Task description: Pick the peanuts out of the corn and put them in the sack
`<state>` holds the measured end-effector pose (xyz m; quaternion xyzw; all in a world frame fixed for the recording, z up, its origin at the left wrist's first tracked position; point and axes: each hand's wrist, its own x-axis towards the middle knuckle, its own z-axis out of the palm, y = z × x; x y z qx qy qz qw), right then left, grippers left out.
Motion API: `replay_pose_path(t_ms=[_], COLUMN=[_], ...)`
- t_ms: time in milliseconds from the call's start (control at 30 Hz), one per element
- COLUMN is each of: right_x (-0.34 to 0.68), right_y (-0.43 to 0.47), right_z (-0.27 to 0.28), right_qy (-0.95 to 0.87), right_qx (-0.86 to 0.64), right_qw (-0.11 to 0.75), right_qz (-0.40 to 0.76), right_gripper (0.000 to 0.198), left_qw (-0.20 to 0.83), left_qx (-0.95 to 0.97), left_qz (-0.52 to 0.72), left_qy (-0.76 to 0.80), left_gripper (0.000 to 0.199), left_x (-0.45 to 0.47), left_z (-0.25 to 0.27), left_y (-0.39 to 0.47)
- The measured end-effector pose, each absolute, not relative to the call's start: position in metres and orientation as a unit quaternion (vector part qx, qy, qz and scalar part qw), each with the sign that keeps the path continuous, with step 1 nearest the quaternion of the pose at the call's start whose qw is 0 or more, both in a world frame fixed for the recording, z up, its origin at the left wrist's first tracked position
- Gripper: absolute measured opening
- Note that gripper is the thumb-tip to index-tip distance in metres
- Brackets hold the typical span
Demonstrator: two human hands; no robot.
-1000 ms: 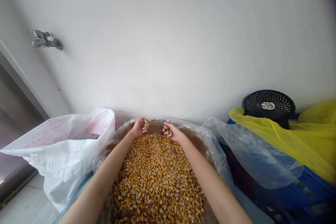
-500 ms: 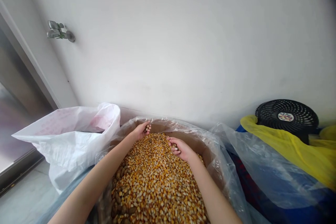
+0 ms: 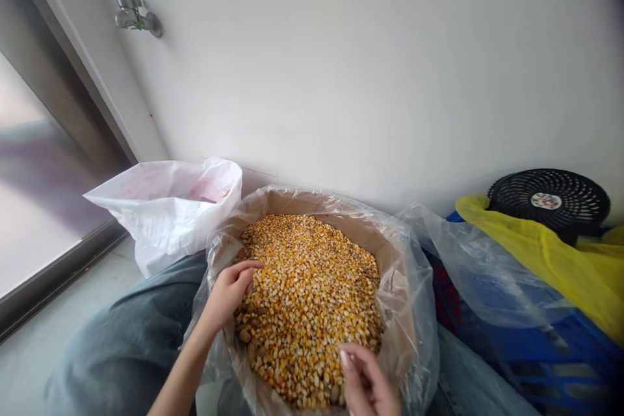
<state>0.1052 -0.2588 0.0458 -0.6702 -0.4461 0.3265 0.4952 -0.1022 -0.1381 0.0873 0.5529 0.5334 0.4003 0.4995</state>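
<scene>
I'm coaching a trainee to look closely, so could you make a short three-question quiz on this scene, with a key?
1. Which hand is nearer the bottom edge of the picture: the left hand or the right hand?
2. True or false: the white bag and the yellow fabric lie on the same side of the corn kernels.
3. Fill in: the metal tap is mounted on the ____.

Key: 1. The right hand. 2. False. 3. Wall.
</scene>
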Motion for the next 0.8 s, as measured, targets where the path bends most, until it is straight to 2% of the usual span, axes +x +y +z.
replay_pose_path(t_ms=[100, 300, 433, 567, 700, 800], right_x=[0.088, 0.092, 0.098, 0.095, 0.066, 0.035], right_y=[-0.260, -0.256, -0.256, -0.247, -0.234, -0.224], right_z=[0.046, 0.043, 0.044, 0.063, 0.086, 0.090], right_qy=[-0.513, -0.594, -0.660, -0.716, -0.736, -0.727], right_qx=[-0.686, -0.658, -0.631, -0.607, -0.617, -0.632], right_qw=[0.456, 0.425, 0.368, 0.288, 0.159, 0.074], right_qz=[0.240, 0.182, 0.173, 0.191, 0.227, 0.259], right_gripper=[0.033, 0.032, 0.026, 0.023, 0.018, 0.016], left_qw=[0.425, 0.352, 0.295, 0.228, 0.122, 0.083], left_qx=[0.540, 0.626, 0.675, 0.794, 0.895, 0.914], left_qz=[0.443, 0.334, 0.274, 0.124, -0.069, -0.158], left_qy=[0.576, 0.610, 0.618, 0.549, 0.424, 0.364], left_gripper=[0.044, 0.043, 0.041, 0.036, 0.028, 0.017], left_x=[-0.101, -0.089, -0.095, -0.110, -0.119, -0.113], left_z=[0.079, 0.073, 0.078, 0.096, 0.109, 0.107], left_y=[-0.176, -0.182, -0.180, -0.172, -0.155, -0.146])
